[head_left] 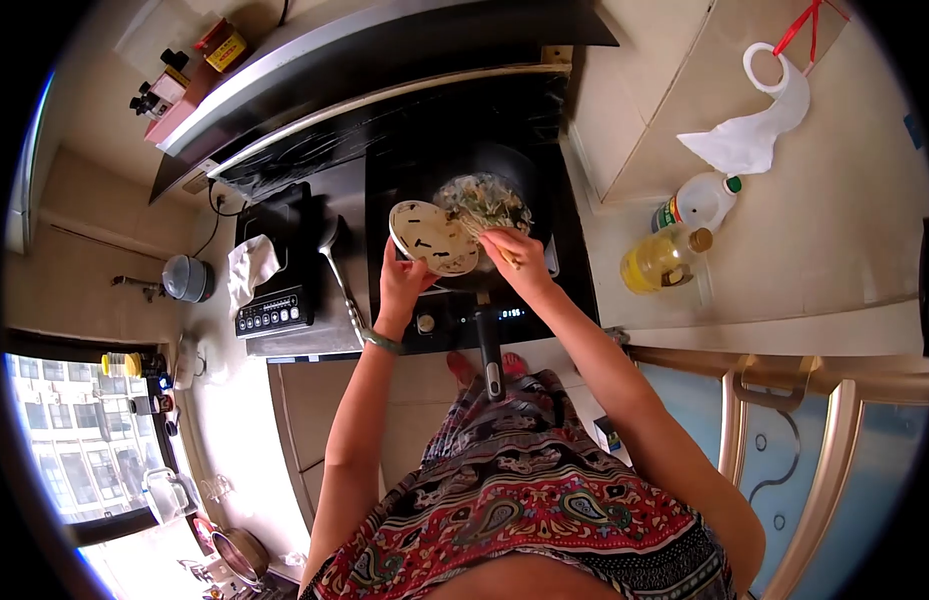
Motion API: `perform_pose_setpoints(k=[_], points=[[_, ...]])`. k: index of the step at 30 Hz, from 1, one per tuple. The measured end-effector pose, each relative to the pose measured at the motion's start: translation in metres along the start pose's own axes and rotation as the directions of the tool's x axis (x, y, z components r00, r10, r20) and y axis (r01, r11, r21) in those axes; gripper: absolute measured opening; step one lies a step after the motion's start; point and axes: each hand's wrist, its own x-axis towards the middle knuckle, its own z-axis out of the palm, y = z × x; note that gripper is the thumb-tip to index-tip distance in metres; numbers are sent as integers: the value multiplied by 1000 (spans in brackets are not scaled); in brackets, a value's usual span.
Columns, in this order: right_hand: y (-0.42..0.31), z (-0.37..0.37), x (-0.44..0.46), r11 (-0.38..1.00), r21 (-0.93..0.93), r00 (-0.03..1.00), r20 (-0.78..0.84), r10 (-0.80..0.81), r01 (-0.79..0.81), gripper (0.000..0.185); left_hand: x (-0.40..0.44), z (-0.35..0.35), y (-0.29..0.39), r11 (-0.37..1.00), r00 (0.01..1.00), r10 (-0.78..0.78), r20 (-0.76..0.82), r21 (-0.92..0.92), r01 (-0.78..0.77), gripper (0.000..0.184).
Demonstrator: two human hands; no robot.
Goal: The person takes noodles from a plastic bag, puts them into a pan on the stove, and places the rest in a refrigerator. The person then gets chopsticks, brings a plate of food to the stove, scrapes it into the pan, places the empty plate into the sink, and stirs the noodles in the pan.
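Note:
My left hand (407, 282) grips the near-left rim of a white bowl (421, 222), which is tilted towards the wok. Dark scraps of food cling to its inside. In my right hand (514, 258) are pale sticks that look like chopsticks (510, 259); one end pokes out below my fingers, and their tips are hard to make out against the food. Just beyond both hands, a mix of green and pale shredded food (487, 198) lies in a dark wok (529, 175). The wok's black handle (489, 350) points towards my body.
A metal ladle (334, 255) lies left of the stove. Further left stands a black induction cooker (284, 260) with a white cloth (252, 272) on it. An oil bottle (656, 262) and a white jug (706, 200) stand on the right. The range hood (384, 65) overhangs the back.

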Motion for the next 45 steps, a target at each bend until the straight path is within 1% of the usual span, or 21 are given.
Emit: perform_pose_setpoints(k=[2, 4, 5, 6, 10, 12, 14, 16, 18, 21, 24, 25, 28, 29, 30, 35, 38, 40, 42, 44, 45], points=[[-3, -1, -3, 999, 29, 999, 25, -30, 30, 9, -2, -2, -1, 999, 1000, -12, -29, 47, 13, 61], [-12, -4, -5, 993, 48, 986, 120, -114, 109, 10, -3, -2, 0, 996, 1000, -16, -10, -85, 15, 66], [-6, -3, -7, 995, 90, 996, 81, -40, 33, 10, -4, -1, 0, 996, 1000, -15, -8, -85, 15, 66], [-7, -6, -5, 1000, -13, 1000, 26, 5, -4, 10, -3, -1, 1, 999, 1000, -20, -20, -48, 19, 66], [-19, 0, -5, 984, 84, 982, 97, -164, 156, 11, -5, 0, 3, 998, 999, -20, -28, -61, 19, 66], [-13, 3, -1, 990, 134, 994, 105, 30, -44, 12, -5, -1, -1, 998, 1000, -12, -7, -55, 11, 65], [-13, -9, -2, 998, 65, 1000, 2, -2, 2, 12, 1, -5, -1, 999, 1000, 13, 1, -51, -13, 64], [-33, -9, -4, 942, 320, 993, 29, -117, 101, 12, -2, -7, -3, 1000, 1000, -20, -9, -22, 20, 66], [-59, -21, -5, 960, 267, 989, 99, -110, 80, 10, -2, -9, -7, 1000, 1000, -4, 2, -3, 4, 66], [-25, -20, -14, 976, 179, 991, 68, 117, -127, 8, -4, -7, 0, 999, 1000, 27, 2, -45, -27, 66], [-38, -18, -18, 951, 286, 993, -28, -114, 117, 8, -5, -12, 2, 1000, 1000, 17, -13, -26, -17, 68], [-61, -32, -14, 974, 223, 994, 100, -52, 28, 10, -6, -13, -1, 1000, 1000, 8, -13, -24, -8, 68], [-22, -14, -12, 953, 300, 999, 16, -43, 36, 13, -6, -11, -1, 992, 998, 51, -34, -117, -55, 68], [-18, -22, -10, 992, 126, 1000, 10, 26, -27, 12, -8, -12, 1, 995, 999, 30, -28, -94, -32, 68], [-19, -24, -5, 993, 114, 1000, -2, 29, -28, 12, -8, -13, 3, 997, 1000, 10, -29, -70, -12, 68], [1, -19, -12, 980, 196, 990, 139, -2, -25, 14, -6, -18, -4, 999, 998, 40, -45, -30, -42, 62], [17, -40, 8, 983, 117, 987, -57, 149, -142, 8, -6, -23, -2, 1000, 997, 20, -68, 19, -19, 62], [35, -45, 15, 984, 16, 982, -61, 180, -179, 7, -6, -29, -3, 999, 997, 50, -64, -17, -51, 61], [46, -36, 7, 968, 107, 974, 27, 225, -227, 9, -5, -30, -2, 994, 994, 87, -58, -55, -91, 61], [38, -29, -4, 980, 42, 945, 276, 174, -192, 9, -5, -30, 6, 993, 996, 67, -63, -94, -72, 60], [26, -29, -5, 982, 23, 938, 302, 172, -187, 9, -6, -31, 9, 993, 995, 69, -66, -96, -75, 60]])
